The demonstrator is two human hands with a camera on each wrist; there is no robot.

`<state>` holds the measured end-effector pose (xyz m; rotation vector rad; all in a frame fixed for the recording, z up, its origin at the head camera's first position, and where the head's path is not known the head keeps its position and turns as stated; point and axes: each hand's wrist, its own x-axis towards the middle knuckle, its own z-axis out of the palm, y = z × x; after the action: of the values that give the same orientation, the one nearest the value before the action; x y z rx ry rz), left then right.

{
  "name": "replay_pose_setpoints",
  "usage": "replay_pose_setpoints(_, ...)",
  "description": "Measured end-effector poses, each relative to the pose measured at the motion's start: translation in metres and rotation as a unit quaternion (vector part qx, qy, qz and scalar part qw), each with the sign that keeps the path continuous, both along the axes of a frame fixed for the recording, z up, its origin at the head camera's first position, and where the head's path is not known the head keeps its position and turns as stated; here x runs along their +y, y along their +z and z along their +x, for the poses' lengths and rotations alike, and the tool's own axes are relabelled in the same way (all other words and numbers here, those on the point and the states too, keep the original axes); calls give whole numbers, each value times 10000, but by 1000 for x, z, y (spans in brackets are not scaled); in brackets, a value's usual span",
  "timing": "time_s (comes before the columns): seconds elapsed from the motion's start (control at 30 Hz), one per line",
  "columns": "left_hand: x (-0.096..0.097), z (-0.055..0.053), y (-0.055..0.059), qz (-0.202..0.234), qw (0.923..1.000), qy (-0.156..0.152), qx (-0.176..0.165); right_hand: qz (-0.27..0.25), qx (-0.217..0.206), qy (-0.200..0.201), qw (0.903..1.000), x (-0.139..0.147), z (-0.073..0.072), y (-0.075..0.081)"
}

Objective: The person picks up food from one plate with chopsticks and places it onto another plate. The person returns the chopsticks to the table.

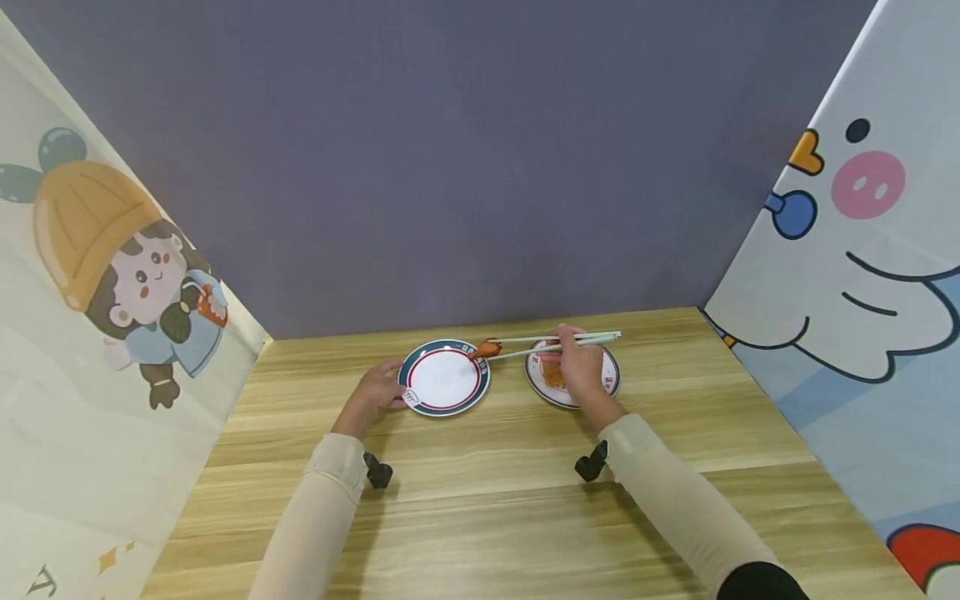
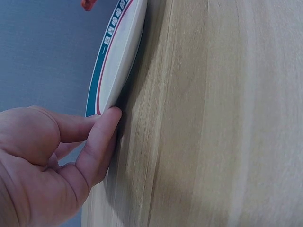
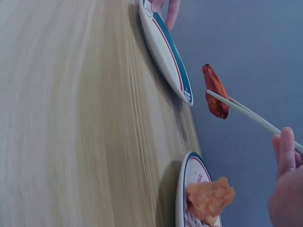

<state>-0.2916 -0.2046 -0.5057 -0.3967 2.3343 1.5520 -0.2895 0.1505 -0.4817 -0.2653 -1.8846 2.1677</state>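
My left hand (image 1: pixel 377 389) pinches the near-left rim of a white plate (image 1: pixel 442 380) with a teal border and a red ring. In the left wrist view thumb and fingers (image 2: pixel 102 137) grip that plate's edge. With my right hand (image 1: pixel 581 367) I hold a pair of pale chopsticks (image 1: pixel 517 352), whose tips clasp a reddish-brown cooked chicken wing (image 1: pixel 486 349). The wing (image 3: pixel 216 92) hangs in the air, overlapping the plate's right rim in the head view. Below my right hand stands a smaller patterned plate (image 1: pixel 612 385) with a golden fried chicken piece (image 3: pixel 209 199) on it.
Both plates stand on a wood-grain table (image 1: pixel 465 500) near its back edge. Behind it rises a grey-blue panel (image 1: pixel 480 167). Cartoon-printed panels flank the table at the left (image 1: pixel 75 375) and right (image 1: pixel 825 292). A black wrist mount (image 1: pixel 592 461) projects from each sleeve.
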Motion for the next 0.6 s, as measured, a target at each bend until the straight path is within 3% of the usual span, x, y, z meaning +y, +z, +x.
replay_pose_setpoints(0.6, 0, 2, 2, 62, 10000, -9, -34, -263, 220, -105, 9994, 37, -4, -1)
